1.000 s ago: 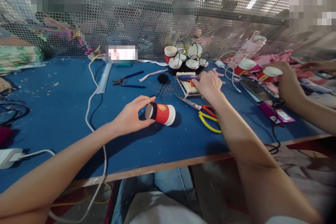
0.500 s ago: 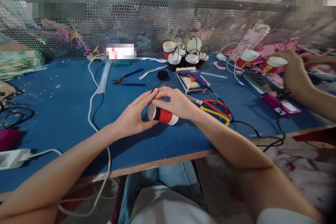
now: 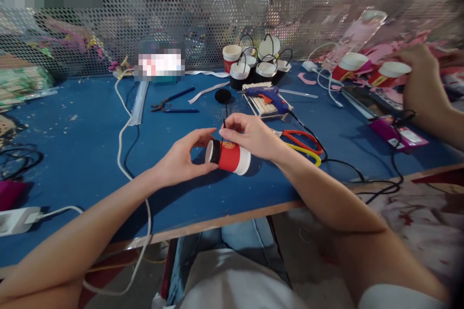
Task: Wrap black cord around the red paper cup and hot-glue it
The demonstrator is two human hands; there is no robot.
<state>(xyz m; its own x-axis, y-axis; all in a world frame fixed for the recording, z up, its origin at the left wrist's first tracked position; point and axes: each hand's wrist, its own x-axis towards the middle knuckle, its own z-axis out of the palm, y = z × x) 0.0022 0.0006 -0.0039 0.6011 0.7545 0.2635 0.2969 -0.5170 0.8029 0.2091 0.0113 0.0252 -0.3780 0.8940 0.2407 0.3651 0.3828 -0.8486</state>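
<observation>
A small red and white paper cup [image 3: 232,158] lies on its side on the blue table. Black strip is wrapped around the end of it nearest my left hand [image 3: 180,160]. That hand holds this end between the thumb below and the curved fingers above. My right hand [image 3: 252,136] is over the cup, its thumb and finger pinching the thin black strip [image 3: 224,128]. From there the strip appears to run back to a round black coil [image 3: 223,96] on the table, though the fingers hide part of it.
Beyond my hands are blue-handled pliers [image 3: 176,101], a glue gun [image 3: 266,96] on a bundle of sticks, and several cups with black handles [image 3: 266,70]. Scissors [image 3: 304,145] lie by my right wrist. Another person's hand [image 3: 424,72] works at the far right. A white cable [image 3: 121,154] crosses the left side.
My right hand has drawn back from my left fingers and now pinches the black strip above the cup. More of the cup's red side and a gold print show. The view has shifted slightly.
</observation>
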